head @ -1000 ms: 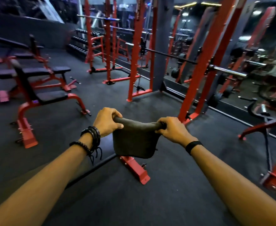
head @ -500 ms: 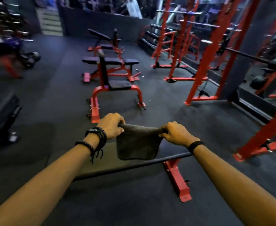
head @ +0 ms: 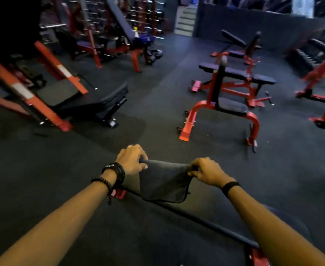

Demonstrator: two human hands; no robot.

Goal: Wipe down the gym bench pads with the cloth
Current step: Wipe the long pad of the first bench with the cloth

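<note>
A dark grey cloth (head: pixel 164 184) hangs stretched between my two hands in the lower middle of the head view. My left hand (head: pixel 132 159) grips its left top corner and my right hand (head: pixel 207 170) pinches its right top corner. A red-framed upright bench with a black seat pad (head: pixel 231 108) stands ahead to the right, well beyond the cloth. A low black adjustable bench (head: pixel 100 101) lies ahead to the left. Further flat benches (head: pixel 240 72) stand behind the red one.
A black bar on red feet (head: pixel 202 222) runs across the dark rubber floor just under my arms. Red rack posts (head: pixel 33 100) slant at the left. Dumbbell racks (head: pixel 318 50) line the far right, and stairs (head: pixel 185 20) rise at the back.
The view has swung left, away from the red squat racks and mirror, bringing the black bench and left-hand machines into sight. Both hands still hold the cloth the same way.
</note>
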